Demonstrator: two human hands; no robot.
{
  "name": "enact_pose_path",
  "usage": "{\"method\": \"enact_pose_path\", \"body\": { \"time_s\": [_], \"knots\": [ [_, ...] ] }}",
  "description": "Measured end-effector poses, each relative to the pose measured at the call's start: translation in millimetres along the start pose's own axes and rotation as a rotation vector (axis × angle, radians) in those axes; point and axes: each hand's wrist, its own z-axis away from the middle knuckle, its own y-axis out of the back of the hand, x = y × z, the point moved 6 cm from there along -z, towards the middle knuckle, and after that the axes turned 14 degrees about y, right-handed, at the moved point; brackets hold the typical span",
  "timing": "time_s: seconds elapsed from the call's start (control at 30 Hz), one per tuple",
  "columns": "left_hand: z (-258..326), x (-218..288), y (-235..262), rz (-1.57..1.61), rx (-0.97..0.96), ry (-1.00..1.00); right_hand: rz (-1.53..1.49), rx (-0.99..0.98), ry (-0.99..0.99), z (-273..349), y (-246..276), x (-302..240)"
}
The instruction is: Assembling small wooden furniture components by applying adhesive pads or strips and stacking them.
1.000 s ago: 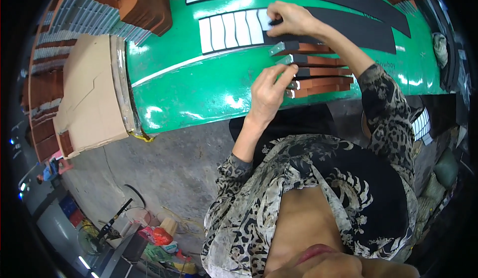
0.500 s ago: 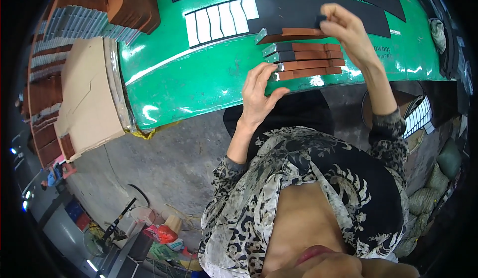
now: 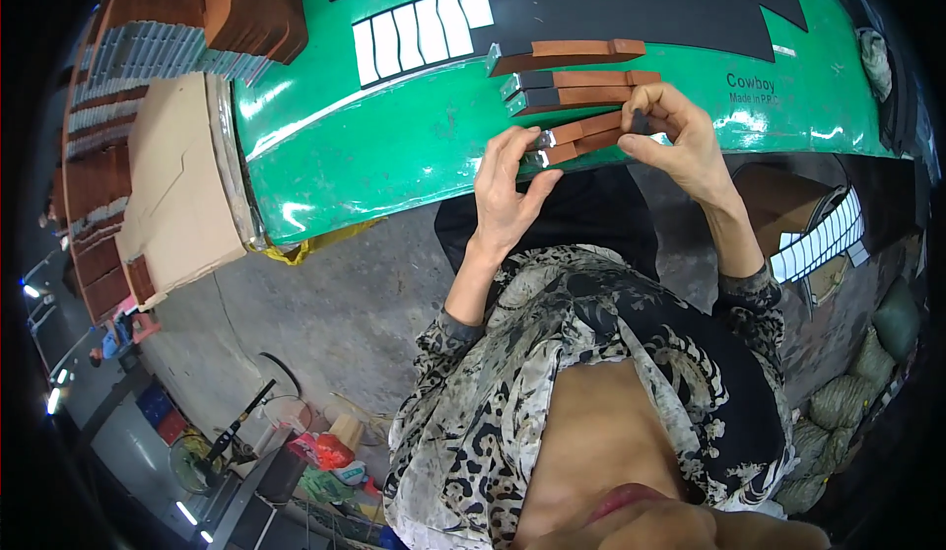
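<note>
Several narrow brown strips with silver metal ends lie in a row along the near edge of the green table. My left hand (image 3: 505,185) is closed at the metal ends of the two nearest brown strips (image 3: 589,136), fingers at the far side and thumb at the near side. At their other end, my right hand (image 3: 687,141) pinches a small black piece (image 3: 641,122) between thumb and fingers. Just beyond lie a pair of strips (image 3: 591,79) with black sections near their metal ends. Farther back is a single brown strip (image 3: 572,54).
Flat black panels (image 3: 631,18) with white slatted patches lie across the back of the green table (image 3: 394,156). At the left are a brown stack (image 3: 254,13) and a cardboard sheet (image 3: 177,175). A curved panel (image 3: 823,240) stands below the table's right side.
My right hand has come down and nearer with the black piece, from the farthest strip to the right end of the nearest strips. Those two strips now tilt up toward the right.
</note>
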Motion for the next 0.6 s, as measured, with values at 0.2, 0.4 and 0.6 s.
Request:
{"method": "enact_pose_path", "body": {
  "time_s": [0.2,0.4,0.6],
  "knots": [
    [-10,-7,7,0.219,-0.13,0.208,0.023,-0.064,0.077,-1,-10,-4],
    [-16,-9,6,0.243,-0.106,0.273,0.043,-0.044,-0.008,-3,-13,3],
    [-22,-7,8,0.106,-0.083,0.21,0.004,-0.008,-0.085,0,-13,7]
  ]
}}
